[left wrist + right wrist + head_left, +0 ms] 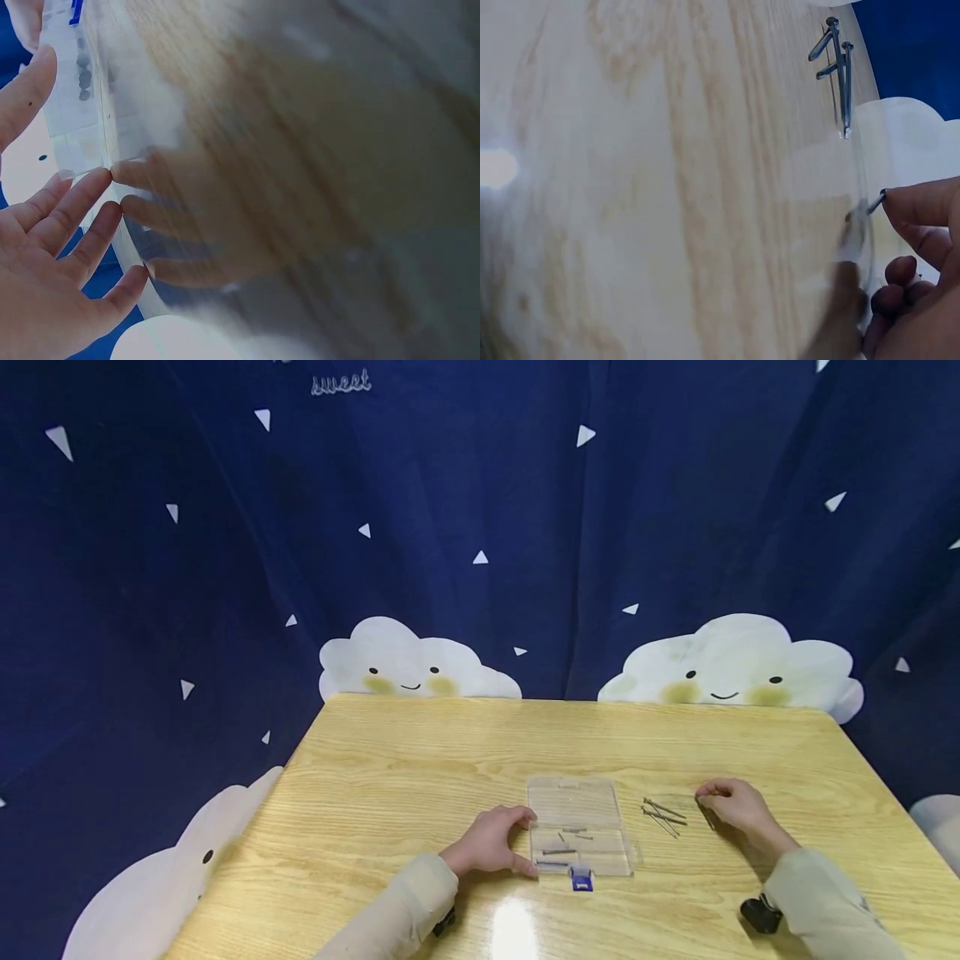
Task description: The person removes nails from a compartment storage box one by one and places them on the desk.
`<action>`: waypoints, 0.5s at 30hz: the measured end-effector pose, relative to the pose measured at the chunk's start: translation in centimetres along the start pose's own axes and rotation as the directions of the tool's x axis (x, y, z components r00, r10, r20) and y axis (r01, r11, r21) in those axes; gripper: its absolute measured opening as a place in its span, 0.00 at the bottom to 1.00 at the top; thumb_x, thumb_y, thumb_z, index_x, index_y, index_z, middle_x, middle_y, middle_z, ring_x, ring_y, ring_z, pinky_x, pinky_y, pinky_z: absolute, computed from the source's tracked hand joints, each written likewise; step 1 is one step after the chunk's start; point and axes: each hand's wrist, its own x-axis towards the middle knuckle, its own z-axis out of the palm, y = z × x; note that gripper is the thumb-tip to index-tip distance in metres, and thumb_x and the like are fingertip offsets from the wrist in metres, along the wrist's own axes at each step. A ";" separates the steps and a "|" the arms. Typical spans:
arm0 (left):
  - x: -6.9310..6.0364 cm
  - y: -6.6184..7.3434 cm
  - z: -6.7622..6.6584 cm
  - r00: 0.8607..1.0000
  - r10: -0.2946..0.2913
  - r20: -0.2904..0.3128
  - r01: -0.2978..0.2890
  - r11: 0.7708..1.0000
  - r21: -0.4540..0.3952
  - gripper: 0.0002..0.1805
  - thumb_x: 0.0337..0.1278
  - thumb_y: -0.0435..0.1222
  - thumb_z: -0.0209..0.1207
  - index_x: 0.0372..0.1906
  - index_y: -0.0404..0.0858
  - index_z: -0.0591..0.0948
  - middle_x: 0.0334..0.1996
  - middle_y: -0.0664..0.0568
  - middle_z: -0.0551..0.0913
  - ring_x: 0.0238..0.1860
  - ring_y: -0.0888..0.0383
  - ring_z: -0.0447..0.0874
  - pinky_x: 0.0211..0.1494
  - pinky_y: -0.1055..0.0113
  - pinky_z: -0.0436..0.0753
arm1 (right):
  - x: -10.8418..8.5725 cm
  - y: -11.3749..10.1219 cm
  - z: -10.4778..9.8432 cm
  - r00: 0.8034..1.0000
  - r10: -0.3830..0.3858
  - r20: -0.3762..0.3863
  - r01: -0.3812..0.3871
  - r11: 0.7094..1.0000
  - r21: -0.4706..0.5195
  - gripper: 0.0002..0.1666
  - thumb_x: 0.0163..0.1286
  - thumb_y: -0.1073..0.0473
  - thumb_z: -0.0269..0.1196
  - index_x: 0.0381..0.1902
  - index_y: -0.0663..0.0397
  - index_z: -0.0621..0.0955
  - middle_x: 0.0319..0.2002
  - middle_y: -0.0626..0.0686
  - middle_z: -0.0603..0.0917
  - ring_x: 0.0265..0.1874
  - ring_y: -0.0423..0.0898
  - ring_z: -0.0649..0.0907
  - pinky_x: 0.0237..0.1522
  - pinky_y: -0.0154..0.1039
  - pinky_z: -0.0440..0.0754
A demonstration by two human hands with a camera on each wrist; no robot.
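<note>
A clear plastic box (622, 852) with its lid (573, 802) folded back lies on the table, several nails (558, 852) inside its front part. A blue latch (582, 879) sticks out at its front edge. My left hand (491, 841) rests at the box's left side, thumb and fingers spread apart; in the left wrist view the fingers (94, 232) look fairly straight. To the right of the box, my right hand (742, 810) pinches a nail (877, 201) between thumb and forefinger, just over the table. Between box and right hand lies a small pile of nails (663, 817).
The wooden table (405, 760) carries the box and the nails. Behind it hangs a dark blue curtain (450, 485) with white clouds and triangles. A dark strapped device (761, 914) sits at the right wrist.
</note>
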 end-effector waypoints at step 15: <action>0.1 -0.1 0.0 1.000 -0.013 -0.005 0.013 1.000 0.010 0.39 0.31 0.53 0.71 0.54 0.43 0.73 0.46 0.58 0.80 0.49 0.60 0.73 0.59 0.57 0.65 | 0.3 1.0 0.8 0.997 0.027 -0.077 -0.031 0.998 -0.050 0.09 0.61 0.61 0.57 0.31 0.60 0.82 0.22 0.48 0.81 0.24 0.43 0.76 0.32 0.44 0.71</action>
